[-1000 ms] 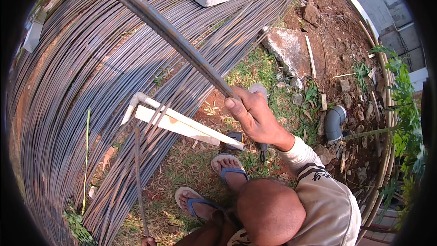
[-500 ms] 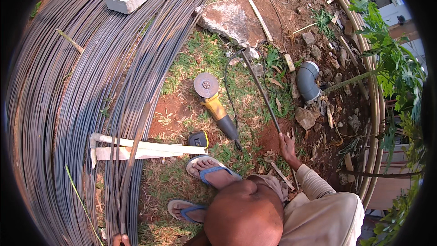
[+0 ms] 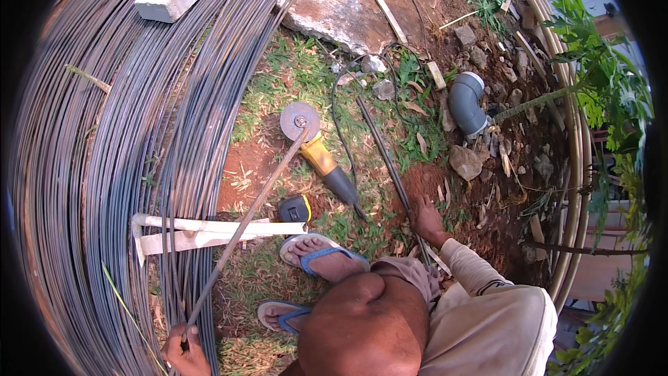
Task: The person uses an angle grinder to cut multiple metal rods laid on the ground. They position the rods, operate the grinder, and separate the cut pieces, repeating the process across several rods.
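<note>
Left hand (image 3: 184, 351) is clenched around the near end of a thin steel rod (image 3: 250, 212) — the rod slopes up across the white plank (image 3: 209, 233) to the angle grinder (image 3: 316, 153) on the grass. Right hand (image 3: 426, 217) closes loosely on a second dark rod (image 3: 386, 160) lying on the bare soil. Both rods look stiff yet whippy, moderately heavy — best gripped nearer mid-length. Coiled wire (image 3: 104, 132) borders the left.
</note>
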`<state>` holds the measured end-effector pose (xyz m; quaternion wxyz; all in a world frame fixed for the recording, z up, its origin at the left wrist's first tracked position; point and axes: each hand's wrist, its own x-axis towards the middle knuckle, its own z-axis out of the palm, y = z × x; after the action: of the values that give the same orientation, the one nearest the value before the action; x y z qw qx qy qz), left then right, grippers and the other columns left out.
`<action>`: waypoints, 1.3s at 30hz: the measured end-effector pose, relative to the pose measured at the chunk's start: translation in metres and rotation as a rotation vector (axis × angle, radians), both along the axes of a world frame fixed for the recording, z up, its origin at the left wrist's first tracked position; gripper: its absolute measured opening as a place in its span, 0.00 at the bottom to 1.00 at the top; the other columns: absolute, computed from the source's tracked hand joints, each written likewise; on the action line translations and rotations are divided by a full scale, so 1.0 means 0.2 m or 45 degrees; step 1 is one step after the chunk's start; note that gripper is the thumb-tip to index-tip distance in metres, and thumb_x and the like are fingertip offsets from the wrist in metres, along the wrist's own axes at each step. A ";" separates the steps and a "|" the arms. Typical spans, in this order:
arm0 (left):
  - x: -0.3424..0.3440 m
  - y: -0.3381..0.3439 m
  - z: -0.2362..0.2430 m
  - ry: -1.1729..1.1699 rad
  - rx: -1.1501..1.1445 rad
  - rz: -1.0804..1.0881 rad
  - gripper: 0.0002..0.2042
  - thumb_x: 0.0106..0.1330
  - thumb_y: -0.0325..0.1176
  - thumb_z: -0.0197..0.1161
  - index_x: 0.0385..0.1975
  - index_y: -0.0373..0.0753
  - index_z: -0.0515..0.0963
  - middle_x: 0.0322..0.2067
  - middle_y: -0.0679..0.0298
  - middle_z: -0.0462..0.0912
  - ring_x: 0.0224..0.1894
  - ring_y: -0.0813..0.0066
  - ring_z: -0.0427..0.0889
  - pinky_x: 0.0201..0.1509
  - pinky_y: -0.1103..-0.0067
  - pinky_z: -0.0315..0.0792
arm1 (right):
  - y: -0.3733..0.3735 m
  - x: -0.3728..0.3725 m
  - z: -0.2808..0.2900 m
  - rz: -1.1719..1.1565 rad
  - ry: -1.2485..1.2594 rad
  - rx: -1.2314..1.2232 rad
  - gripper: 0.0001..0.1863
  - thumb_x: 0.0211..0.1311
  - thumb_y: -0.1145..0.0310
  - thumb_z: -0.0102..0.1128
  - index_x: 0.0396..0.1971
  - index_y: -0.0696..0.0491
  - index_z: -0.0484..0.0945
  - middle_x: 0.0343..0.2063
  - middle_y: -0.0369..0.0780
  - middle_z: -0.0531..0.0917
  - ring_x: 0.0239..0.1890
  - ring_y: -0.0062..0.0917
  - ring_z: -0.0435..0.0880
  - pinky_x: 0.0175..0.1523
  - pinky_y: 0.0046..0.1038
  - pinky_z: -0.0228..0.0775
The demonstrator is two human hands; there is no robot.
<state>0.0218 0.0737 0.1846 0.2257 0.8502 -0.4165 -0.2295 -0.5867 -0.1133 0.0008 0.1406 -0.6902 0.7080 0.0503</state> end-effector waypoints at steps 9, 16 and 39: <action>-0.11 -0.52 0.09 -0.569 -0.265 -0.589 0.09 0.65 0.34 0.77 0.37 0.39 0.85 0.24 0.56 0.80 0.20 0.57 0.75 0.25 0.62 0.63 | -0.40 1.31 0.90 1.085 -1.076 -0.538 0.18 0.64 0.72 0.72 0.52 0.57 0.82 0.43 0.47 0.83 0.47 0.44 0.86 0.54 0.44 0.79; -0.27 -0.90 0.22 -0.573 -0.281 -0.987 0.16 0.58 0.40 0.80 0.44 0.44 0.86 0.36 0.62 0.84 0.37 0.61 0.84 0.46 0.59 0.77 | -0.40 1.49 0.87 1.148 -0.847 -0.038 0.14 0.68 0.70 0.72 0.50 0.58 0.83 0.36 0.44 0.81 0.35 0.41 0.84 0.39 0.42 0.78; 0.35 -0.59 0.12 -0.451 -0.445 -0.492 0.10 0.61 0.25 0.76 0.41 0.35 0.86 0.36 0.56 0.88 0.38 0.52 0.84 0.45 0.63 0.75 | -0.38 0.62 0.41 -0.056 -0.951 -0.126 0.22 0.79 0.59 0.67 0.26 0.56 0.75 0.21 0.25 0.68 0.27 0.11 0.63 0.31 0.26 0.55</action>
<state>0.0923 -0.0435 0.2086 0.2445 0.7304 -0.6364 -0.0415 -0.4632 -0.1894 0.0822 0.3565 -0.6516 0.6242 -0.2423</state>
